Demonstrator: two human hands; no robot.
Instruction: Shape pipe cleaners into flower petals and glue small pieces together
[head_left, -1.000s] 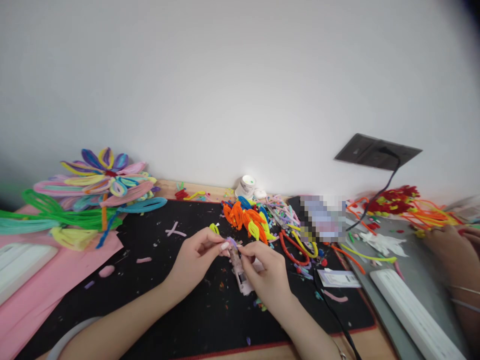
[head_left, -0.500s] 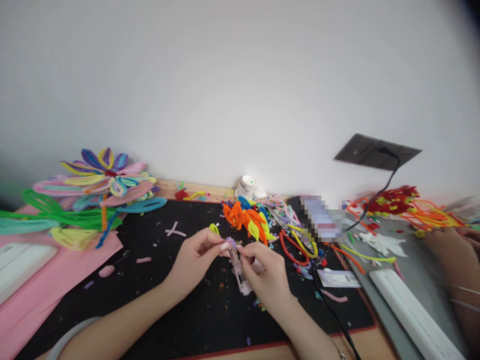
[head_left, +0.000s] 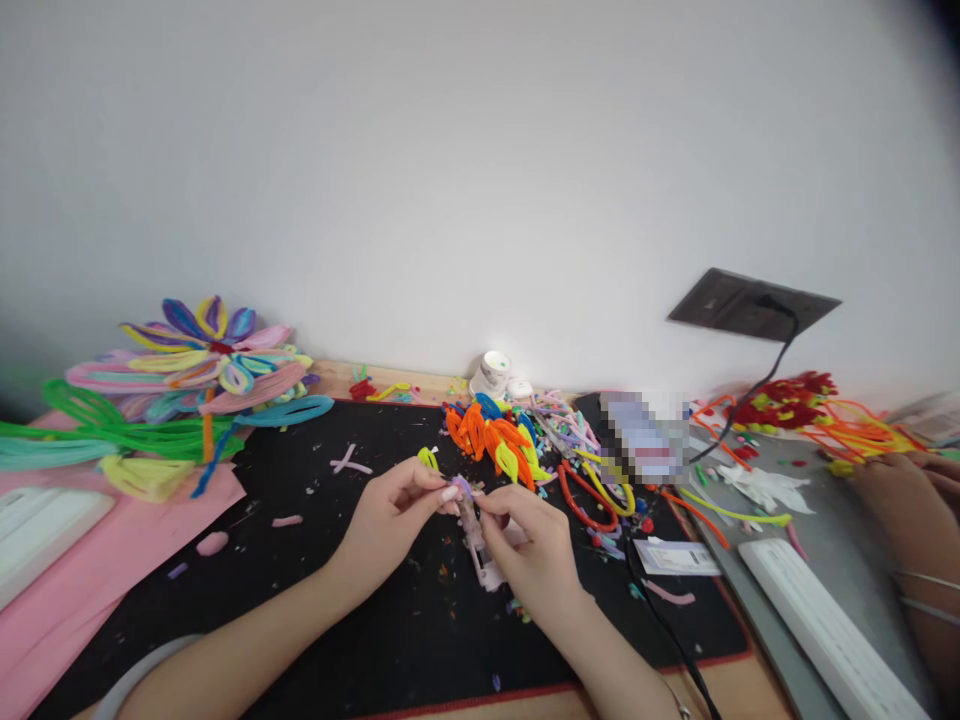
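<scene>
Near the middle of the black mat (head_left: pixel 337 620), my left hand (head_left: pixel 401 505) pinches a small purple-pink fuzzy piece (head_left: pixel 460 487) between thumb and fingers. My right hand (head_left: pixel 529 540) pinches at the right side of that same piece, its fingertips close to the left ones. Under and between the hands lies a pale pink tool or holder (head_left: pixel 480 545), partly covered by my right hand. A small yellow-green loop (head_left: pixel 428 458) sits just behind my left fingers. Orange fuzzy loops (head_left: pixel 487 438) with yellow ones lie behind my right hand.
Pipe-cleaner flowers (head_left: pixel 217 355) lie at left on pink paper (head_left: pixel 97 590). A white cup (head_left: pixel 493 372) stands by the wall. Right are a pixelated phone-like object (head_left: pixel 641 435), a black cable (head_left: pixel 671 630), a white bar (head_left: pixel 825 620) and another person's hand (head_left: pixel 900 500).
My two hands and the piece between them have barely moved. At the far right, the other person's hand has shifted slightly.
</scene>
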